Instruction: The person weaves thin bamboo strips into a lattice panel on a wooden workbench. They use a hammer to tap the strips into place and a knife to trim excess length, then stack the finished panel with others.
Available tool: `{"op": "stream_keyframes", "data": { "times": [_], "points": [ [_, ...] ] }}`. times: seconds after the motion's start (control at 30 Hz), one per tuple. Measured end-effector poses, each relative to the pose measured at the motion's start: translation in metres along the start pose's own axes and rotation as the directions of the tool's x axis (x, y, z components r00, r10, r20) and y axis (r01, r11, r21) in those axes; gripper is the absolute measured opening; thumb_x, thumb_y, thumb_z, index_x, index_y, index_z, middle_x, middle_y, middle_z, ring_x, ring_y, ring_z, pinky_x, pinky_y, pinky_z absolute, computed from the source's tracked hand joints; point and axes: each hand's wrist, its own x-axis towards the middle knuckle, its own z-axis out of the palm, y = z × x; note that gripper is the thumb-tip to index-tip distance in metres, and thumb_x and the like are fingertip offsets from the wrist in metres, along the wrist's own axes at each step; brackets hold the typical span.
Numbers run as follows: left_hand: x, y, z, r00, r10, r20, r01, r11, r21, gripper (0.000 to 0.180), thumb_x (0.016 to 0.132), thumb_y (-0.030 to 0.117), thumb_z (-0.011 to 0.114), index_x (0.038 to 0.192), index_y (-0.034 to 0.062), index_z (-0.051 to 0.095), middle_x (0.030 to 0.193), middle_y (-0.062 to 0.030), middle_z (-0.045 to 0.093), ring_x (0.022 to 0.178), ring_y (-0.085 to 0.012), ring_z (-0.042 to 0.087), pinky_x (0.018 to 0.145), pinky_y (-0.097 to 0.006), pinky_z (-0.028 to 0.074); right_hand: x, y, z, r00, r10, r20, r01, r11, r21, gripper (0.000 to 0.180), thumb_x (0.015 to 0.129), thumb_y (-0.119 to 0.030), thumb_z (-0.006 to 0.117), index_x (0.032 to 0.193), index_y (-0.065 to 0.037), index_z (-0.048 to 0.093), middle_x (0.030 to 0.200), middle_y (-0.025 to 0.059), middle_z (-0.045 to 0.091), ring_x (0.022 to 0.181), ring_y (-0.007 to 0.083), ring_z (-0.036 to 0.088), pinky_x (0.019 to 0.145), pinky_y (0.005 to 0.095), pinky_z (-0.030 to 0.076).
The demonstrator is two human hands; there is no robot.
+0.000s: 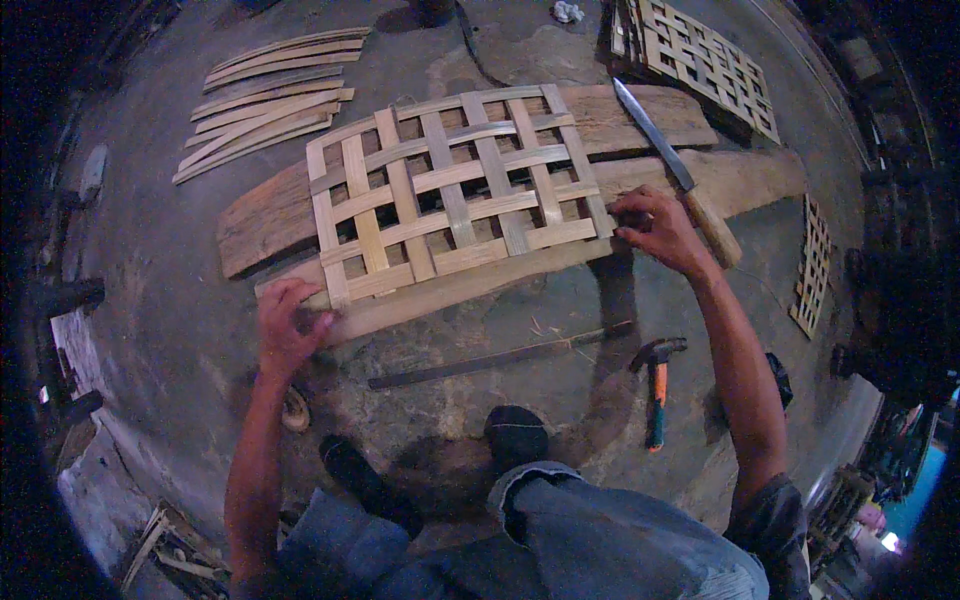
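Note:
A woven lattice panel of pale flat slats, which look like bamboo (462,208), lies across two rough wooden planks (690,180) on the floor. At its lower left corner my left hand (288,325) is curled, thumb and fingers gripping the slat ends. My right hand (660,230) pinches the panel's lower right edge, fingertips bent around the corner. Just beyond that hand a long knife (655,135) with a wooden handle rests on the planks, blade pointing away. A claw hammer (656,390) with an orange and dark handle lies on the floor near my right forearm.
Loose slats (270,100) lie spread at the far left. More lattice panels (705,65) are stacked at the far right, and a smaller-looking one (815,265) lies at the right. A thin dark strip (480,360) lies between the planks and my feet.

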Motion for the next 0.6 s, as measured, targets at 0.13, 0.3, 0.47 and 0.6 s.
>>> {"op": "stream_keyframes", "data": {
  "times": [0.13,0.3,0.47,0.6],
  "points": [
    [0.003,0.007,-0.005,0.999,-0.033,0.027,0.033,0.999,-0.003,0.048,0.066,0.03,0.082,0.107,0.0115,0.066,0.106,-0.011,0.063,0.1,-0.0303,0.06,0.089,-0.042,0.046,0.0,-0.004,-0.002,0.999,0.042,0.022,-0.042,0.999,0.012,0.034,0.076,0.004,0.072,0.109,-0.003,0.067,0.11,0.0069,0.06,0.101,0.0185,0.063,0.088,0.0307,0.054],
    [-0.002,0.013,-0.001,0.993,-0.068,-0.099,0.07,0.997,0.013,0.051,0.067,0.033,0.082,0.111,0.0125,0.066,0.107,-0.0113,0.062,0.1,-0.0304,0.06,0.087,-0.043,0.046,0.006,0.008,0.007,0.999,-0.015,0.033,0.009,0.982,0.189,0.036,0.076,0.003,0.072,0.111,-0.001,0.065,0.116,0.0075,0.057,0.108,0.0202,0.06,0.09,0.0322,0.054],
    [0.024,0.028,-0.003,0.996,0.081,0.041,-0.08,0.997,-0.014,0.047,0.067,0.029,0.082,0.11,0.0174,0.067,0.107,-0.0078,0.06,0.096,-0.0276,0.06,0.084,-0.044,0.047,-0.001,0.01,0.003,0.999,0.011,0.037,-0.017,0.986,0.166,0.031,0.078,0.005,0.068,0.108,0.0,0.064,0.114,0.0078,0.057,0.109,0.0214,0.059,0.093,0.0335,0.052],
    [0.026,0.031,-0.004,0.998,0.036,0.054,-0.034,0.999,-0.033,0.042,0.067,0.022,0.081,0.106,0.0183,0.066,0.103,-0.0041,0.059,0.094,-0.0248,0.06,0.083,-0.042,0.047,0.003,0.002,0.007,0.998,0.053,0.027,-0.058,0.978,0.2,0.03,0.077,0.002,0.07,0.106,0.0,0.064,0.11,0.0091,0.059,0.106,0.0234,0.061,0.094,0.035,0.051]
  ]
}}
